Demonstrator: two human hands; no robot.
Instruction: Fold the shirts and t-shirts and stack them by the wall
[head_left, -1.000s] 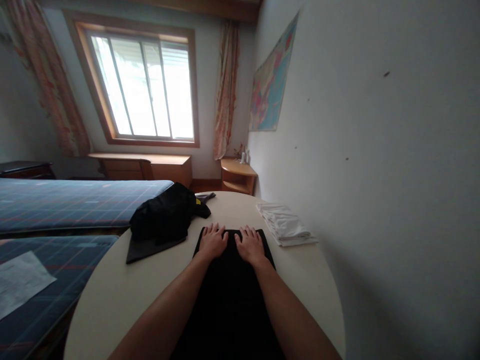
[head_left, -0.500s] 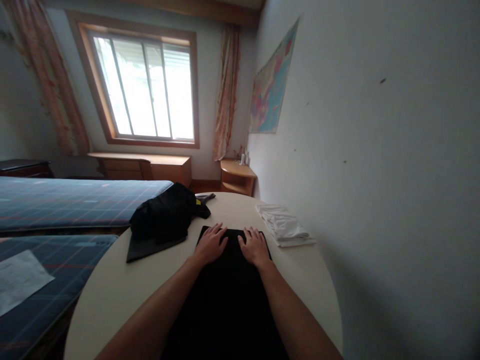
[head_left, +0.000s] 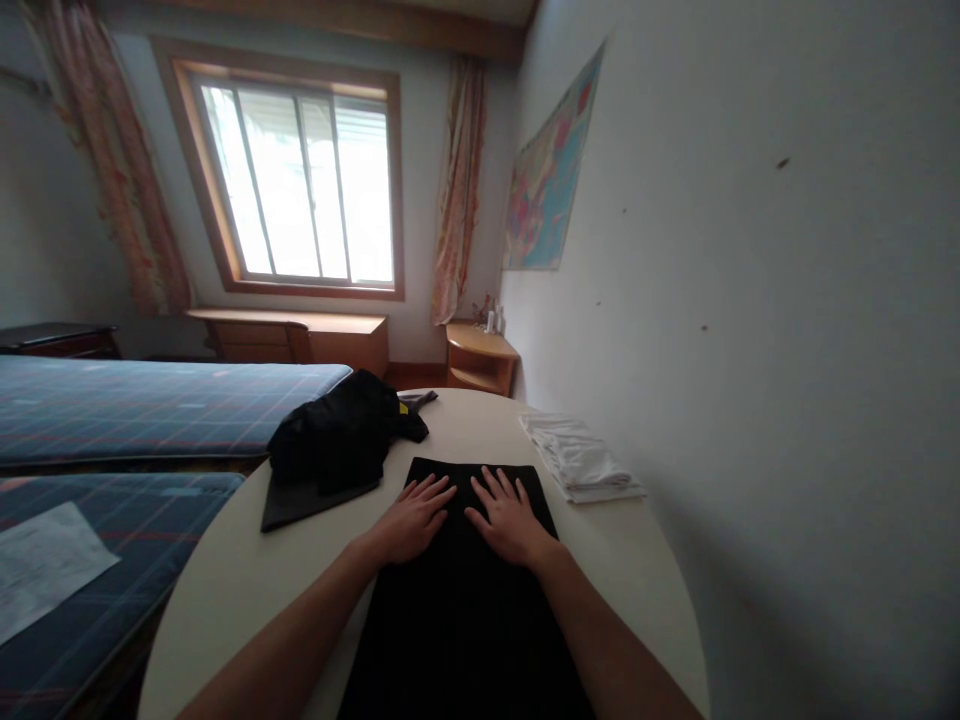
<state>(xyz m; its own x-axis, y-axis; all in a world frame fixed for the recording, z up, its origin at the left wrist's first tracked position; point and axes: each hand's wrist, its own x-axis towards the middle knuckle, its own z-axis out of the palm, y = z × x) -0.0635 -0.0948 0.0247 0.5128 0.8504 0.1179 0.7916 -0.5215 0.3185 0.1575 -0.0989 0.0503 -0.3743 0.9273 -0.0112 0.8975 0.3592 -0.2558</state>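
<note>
A long, flat piece of black cloth point(head_left: 469, 620) stretches from the table's near side toward its middle; whether it is a garment cannot be told. Flat on its left part rests my left hand point(head_left: 411, 518), fingers stretched out and a little apart. My right hand point(head_left: 510, 515) lies palm down on the right part with its fingers spread. Neither hand grips anything. Both sit just short of the cloth's straight far edge, with bare black fabric between them.
The cloth lies on a round cream table point(head_left: 214, 610). Left of it is a heap of black fabric point(head_left: 330, 430) with a yellow patch; right, folded white cloth point(head_left: 581, 458). Plaid mattresses point(head_left: 172, 405) stand left, one bearing a paper sheet point(head_left: 49, 565). A wall point(head_left: 787, 430) runs along the right.
Both hands have slid back toward me from the cloth's far edge, uncovering its far corners. The fingers are spread wider. The whole view has shifted slightly.
</note>
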